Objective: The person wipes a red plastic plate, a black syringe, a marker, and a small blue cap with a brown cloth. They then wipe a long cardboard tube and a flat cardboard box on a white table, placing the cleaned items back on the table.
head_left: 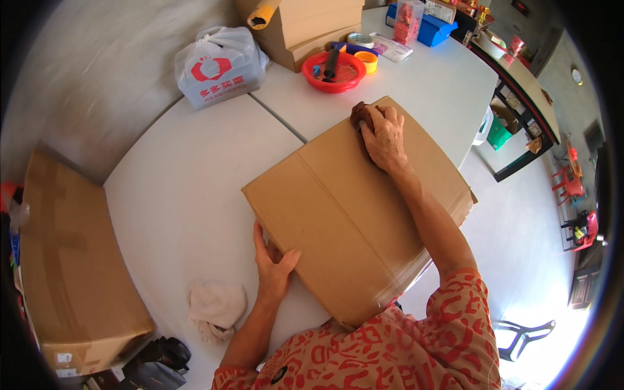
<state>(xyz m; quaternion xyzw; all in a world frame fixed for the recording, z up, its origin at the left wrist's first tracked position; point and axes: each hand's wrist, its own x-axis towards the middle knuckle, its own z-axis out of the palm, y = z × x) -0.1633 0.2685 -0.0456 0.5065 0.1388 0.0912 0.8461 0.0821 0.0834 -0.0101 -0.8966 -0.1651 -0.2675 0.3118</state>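
Observation:
A closed cardboard box (338,214) lies at an angle on the table, its seam running across the top. My left hand (273,263) grips its left edge, the thumb over the top and the fingers along the side. Near the far corner, my right hand (387,140) is closed on a crumpled dark brown cloth (361,118), pressed against the box's top. Part of the cloth is hidden under the fingers. A whitish cloth (218,304) lies on the table to the left of my left forearm.
The pale table (175,195) extends left and far. A plastic bag (222,68), a red basin (348,83) with a black-handled tool, tape rolls (366,62) and an upright carton (318,26) stand at the back. A large carton (78,253) sits at the left.

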